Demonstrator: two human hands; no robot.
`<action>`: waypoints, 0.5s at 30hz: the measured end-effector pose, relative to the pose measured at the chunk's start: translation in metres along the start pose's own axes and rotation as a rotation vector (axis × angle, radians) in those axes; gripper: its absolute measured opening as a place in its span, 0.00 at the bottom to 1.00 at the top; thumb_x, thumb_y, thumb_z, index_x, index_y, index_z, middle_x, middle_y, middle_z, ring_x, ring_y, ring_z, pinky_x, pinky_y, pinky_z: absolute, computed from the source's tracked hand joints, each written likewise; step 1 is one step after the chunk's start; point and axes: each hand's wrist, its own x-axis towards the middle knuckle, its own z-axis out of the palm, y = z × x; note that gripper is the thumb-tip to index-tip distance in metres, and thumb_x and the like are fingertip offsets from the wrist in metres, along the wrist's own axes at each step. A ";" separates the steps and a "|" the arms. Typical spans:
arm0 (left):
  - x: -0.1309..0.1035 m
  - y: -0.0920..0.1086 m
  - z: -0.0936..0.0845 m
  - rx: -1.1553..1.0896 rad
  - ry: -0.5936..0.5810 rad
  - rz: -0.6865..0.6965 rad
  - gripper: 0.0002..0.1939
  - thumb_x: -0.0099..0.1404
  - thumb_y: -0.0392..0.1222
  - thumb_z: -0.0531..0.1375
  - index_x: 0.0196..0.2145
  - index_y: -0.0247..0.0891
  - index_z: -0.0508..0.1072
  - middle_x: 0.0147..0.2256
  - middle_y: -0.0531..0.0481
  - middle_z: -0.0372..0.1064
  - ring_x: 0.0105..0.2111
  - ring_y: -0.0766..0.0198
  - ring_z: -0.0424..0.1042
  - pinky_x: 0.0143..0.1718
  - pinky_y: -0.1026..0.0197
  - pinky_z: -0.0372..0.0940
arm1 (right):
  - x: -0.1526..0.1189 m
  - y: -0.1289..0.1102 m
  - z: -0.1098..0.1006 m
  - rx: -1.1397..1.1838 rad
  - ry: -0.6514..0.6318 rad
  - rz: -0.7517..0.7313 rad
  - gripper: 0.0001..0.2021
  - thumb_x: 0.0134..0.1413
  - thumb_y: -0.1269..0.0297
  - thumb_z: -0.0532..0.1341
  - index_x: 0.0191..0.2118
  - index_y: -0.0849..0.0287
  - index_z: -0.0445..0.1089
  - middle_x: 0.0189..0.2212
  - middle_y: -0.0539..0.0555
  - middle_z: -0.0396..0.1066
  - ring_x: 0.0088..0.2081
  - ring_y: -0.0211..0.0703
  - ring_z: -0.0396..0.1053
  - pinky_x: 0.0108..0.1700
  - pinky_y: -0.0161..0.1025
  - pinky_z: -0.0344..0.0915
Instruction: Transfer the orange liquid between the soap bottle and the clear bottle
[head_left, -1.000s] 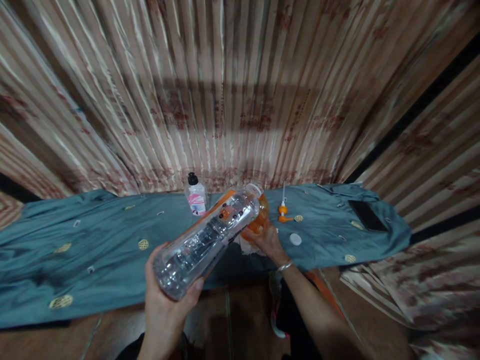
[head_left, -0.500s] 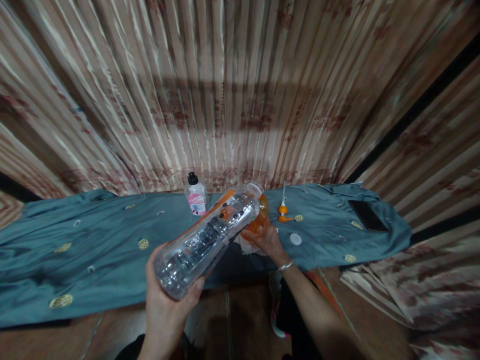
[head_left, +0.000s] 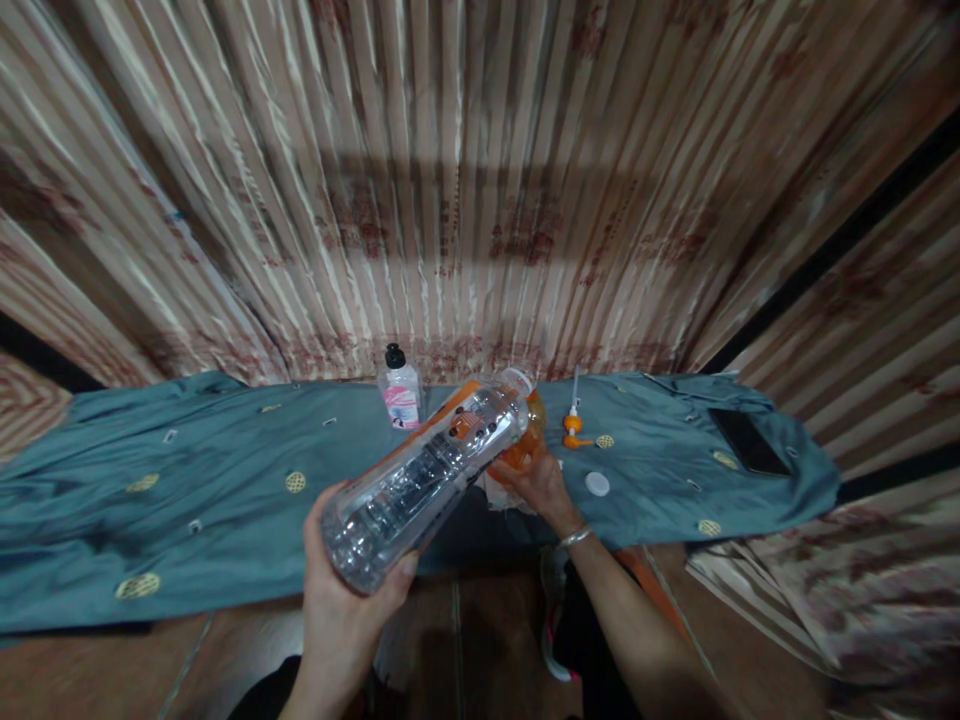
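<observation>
My left hand [head_left: 349, 600] is wrapped round the lower end of a large clear plastic bottle [head_left: 420, 480]. The bottle tilts, its neck up and to the right, over the top of an orange bottle [head_left: 534, 425]. My right hand [head_left: 541, 488] is closed round the orange bottle, which is partly hidden behind the clear one. Beneath them is a pale cloth or tissue [head_left: 506, 497]. Whether liquid passes between the bottles cannot be made out.
A black-capped bottle with a pink label [head_left: 402, 398] stands behind on the teal cloth [head_left: 240, 450]. To the right lie an orange pump head [head_left: 573, 424], a white round lid [head_left: 597, 484] and a dark phone-like slab [head_left: 748, 441]. Striped curtains hang behind.
The whole view has shifted slightly, so everything appears a little further right. Both hands keep their hold, and the bottles stay in nearly the same pose.
</observation>
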 end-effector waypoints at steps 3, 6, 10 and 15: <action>-0.001 0.002 0.002 -0.028 0.003 -0.003 0.54 0.50 0.72 0.85 0.65 0.46 0.73 0.57 0.43 0.81 0.54 0.44 0.87 0.59 0.45 0.83 | 0.000 -0.004 -0.002 -0.014 -0.015 0.052 0.34 0.53 0.42 0.81 0.61 0.56 0.81 0.48 0.66 0.92 0.51 0.74 0.92 0.53 0.63 0.91; -0.003 0.002 0.004 -0.087 0.002 -0.020 0.52 0.50 0.69 0.86 0.64 0.46 0.73 0.56 0.43 0.82 0.51 0.44 0.88 0.56 0.45 0.85 | 0.001 -0.006 -0.006 -0.038 -0.027 0.052 0.32 0.53 0.43 0.81 0.59 0.54 0.82 0.50 0.65 0.92 0.52 0.74 0.92 0.54 0.64 0.90; -0.003 0.000 0.004 -0.104 0.007 -0.024 0.52 0.50 0.66 0.86 0.64 0.46 0.74 0.55 0.44 0.83 0.52 0.45 0.88 0.56 0.46 0.84 | 0.002 -0.003 -0.008 -0.052 -0.042 0.036 0.28 0.55 0.46 0.81 0.57 0.50 0.83 0.49 0.63 0.92 0.52 0.73 0.91 0.54 0.65 0.90; -0.002 0.001 0.003 -0.084 0.018 -0.027 0.51 0.50 0.66 0.86 0.64 0.46 0.75 0.56 0.43 0.83 0.52 0.43 0.88 0.56 0.44 0.84 | 0.001 -0.001 -0.003 -0.068 -0.024 0.027 0.32 0.55 0.44 0.80 0.60 0.55 0.80 0.48 0.65 0.93 0.50 0.73 0.92 0.53 0.66 0.90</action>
